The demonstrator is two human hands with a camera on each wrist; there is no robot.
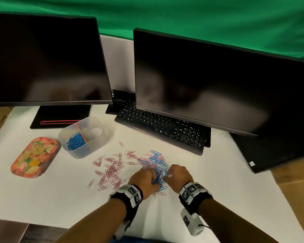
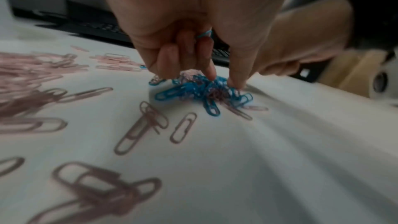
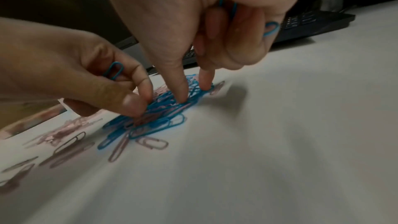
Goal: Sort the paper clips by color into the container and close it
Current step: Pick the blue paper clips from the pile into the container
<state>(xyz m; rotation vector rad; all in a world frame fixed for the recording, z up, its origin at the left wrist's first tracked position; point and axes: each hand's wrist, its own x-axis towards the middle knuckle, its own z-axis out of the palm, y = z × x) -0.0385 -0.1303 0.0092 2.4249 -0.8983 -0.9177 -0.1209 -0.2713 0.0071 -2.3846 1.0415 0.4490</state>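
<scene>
A white sheet point(image 1: 191, 199) covers the desk, and a green cloth point(image 1: 200, 16) hangs behind it. Taking the black keyboard point(image 1: 162, 128) as the landmark: two dark monitors stand at the back, one point(image 1: 44, 57) to the keyboard's left and one point(image 1: 218, 81) over its right half. Left of the keyboard sits the translucent container point(image 1: 82, 137), open, with a divider inside; blue clips point(image 1: 75, 141) fill the compartment farther from the keyboard, and the nearer compartment looks bare of clips. Farther left again lies the floral lid point(image 1: 34, 156), flat on the sheet and apart from the container. In front of the keyboard, toward the person, lies the loose heap: pink paper clips point(image 1: 112, 170) spread on its container side, and blue paper clips point(image 1: 157, 171) bunched on the other side with pink ones tangled in. Both hands are down on that blue bunch, close beside each other. The left hand point(image 1: 145, 179) has its fingers curled, thumb and forefinger tips point(image 2: 235, 81) pinching into the bunch, with one blue clip tucked among the curled fingers. The right hand point(image 1: 178, 175) likewise has its fingers curled, thumb and forefinger tips point(image 3: 183, 94) pressed down on the blue clips, and more blue clips gripped against the palm.
</scene>
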